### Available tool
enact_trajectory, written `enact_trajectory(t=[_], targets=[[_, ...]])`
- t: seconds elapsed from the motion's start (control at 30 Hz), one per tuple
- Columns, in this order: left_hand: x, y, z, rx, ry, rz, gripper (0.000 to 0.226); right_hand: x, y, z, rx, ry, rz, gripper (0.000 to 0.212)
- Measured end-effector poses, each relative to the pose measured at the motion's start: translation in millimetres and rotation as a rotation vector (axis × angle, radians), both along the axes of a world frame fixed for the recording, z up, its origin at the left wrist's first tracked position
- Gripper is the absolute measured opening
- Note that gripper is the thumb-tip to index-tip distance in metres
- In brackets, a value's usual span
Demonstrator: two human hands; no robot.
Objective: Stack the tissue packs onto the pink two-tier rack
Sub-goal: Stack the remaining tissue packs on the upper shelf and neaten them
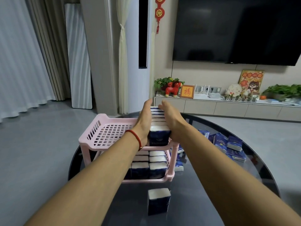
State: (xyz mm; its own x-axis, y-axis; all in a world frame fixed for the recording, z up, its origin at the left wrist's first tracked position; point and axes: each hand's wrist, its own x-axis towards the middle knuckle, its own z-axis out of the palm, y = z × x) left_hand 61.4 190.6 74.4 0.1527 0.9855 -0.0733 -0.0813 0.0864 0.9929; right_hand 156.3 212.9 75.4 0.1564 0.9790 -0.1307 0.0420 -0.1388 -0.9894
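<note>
Pressing straight fingers of my left hand [145, 119] and right hand [171, 119] against a row of soft, light, slippery navy-and-white plastic-wrapped tissue packs [158, 128] between them on the pink slotted plastic two-tier rack [104, 132]; flat sides suit squeezing best.

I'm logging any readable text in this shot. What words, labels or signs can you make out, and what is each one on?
"福": gold character in the small framed picture on the TV cabinet.
Red hanging ornament: gold characters, too blurred to read.
Cartoon poster: characters too small to read.
Tissue packs, held between the left hand and right hand: print blurred, unreadable.
</note>
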Motion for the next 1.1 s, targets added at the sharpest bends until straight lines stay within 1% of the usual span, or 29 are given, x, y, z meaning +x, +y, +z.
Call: enact_trajectory(t=[0.07,0.13,0.2,0.23,0.33,0.37,0.43,0.5,0.57,0.6,0.63,0.67,0.73,0.77,0.83,0.87,0.9,0.97,1.03,1.07,1.1], targets=[[-2,0,-2,-0.024,-0.043,-0.018,0.050,2,3,-3,0.005,-0.001,-0.004,0.082],[-3,-1,-4,-0.018,-0.072,-0.012,0.061,3,4,-4,0.008,0.034,0.003,0.063],[-5,-2,-3,-0.027,-0.098,-0.033,0.071,5,1,-4,0.011,0.095,0.024,0.062],[-6,-3,-2,-0.032,-0.109,-0.035,0.070,8,0,-4,0.021,0.117,0.030,0.063],[-4,-8,3,0.009,-0.128,-0.020,0.048,20,-16,3,0.118,0.135,0.021,0.056],[-4,-10,5,0.035,-0.122,-0.013,0.046,27,-23,6,0.157,0.146,0.012,0.054],[-7,-17,10,0.091,-0.056,0.028,0.046,50,-35,5,0.217,0.182,-0.051,0.049],[-14,-19,10,0.212,0.051,0.161,0.042,80,-48,-4,0.200,0.176,-0.174,0.040],[-23,-27,8,0.423,0.156,0.335,0.031,115,-59,-26,0.121,0.061,-0.311,0.032],[-26,-39,6,0.538,0.188,0.408,0.024,132,-66,-41,0.092,-0.050,-0.365,0.029],[-28,-55,4,0.658,0.232,0.459,0.017,146,-74,-57,0.071,-0.201,-0.402,0.027],[-30,-74,-1,0.762,0.282,0.467,0.012,158,-80,-73,0.056,-0.379,-0.422,0.026],[-32,-109,-18,0.899,0.390,0.359,0.015,173,-90,-104,0.067,-0.707,-0.397,0.029],[-32,-122,-29,0.931,0.451,0.275,0.017,178,-91,-121,0.092,-0.850,-0.347,0.035],[-32,-136,-51,0.944,0.618,0.119,0.018,178,-91,-147,0.098,-1.129,-0.207,0.049],[-33,-137,-60,0.941,0.712,0.051,0.018,177,-89,-154,0.074,-1.247,-0.161,0.054],[-33,-136,-68,0.927,0.795,-0.017,0.019,174,-88,-157,0.055,-1.322,-0.144,0.057],[-35,-131,-80,0.860,0.959,-0.178,0.029,170,-84,-158,0.066,-1.355,-0.183,0.055],[-40,-128,-91,0.761,1.169,-0.357,0.048,168,-82,-158,0.125,-1.330,-0.225,0.045],[-43,-126,-96,0.711,1.258,-0.430,0.056,169,-82,-156,0.157,-1.283,-0.249,0.037],[-47,-124,-100,0.655,1.306,-0.483,0.060,170,-85,-152,0.175,-1.187,-0.277,0.029]])
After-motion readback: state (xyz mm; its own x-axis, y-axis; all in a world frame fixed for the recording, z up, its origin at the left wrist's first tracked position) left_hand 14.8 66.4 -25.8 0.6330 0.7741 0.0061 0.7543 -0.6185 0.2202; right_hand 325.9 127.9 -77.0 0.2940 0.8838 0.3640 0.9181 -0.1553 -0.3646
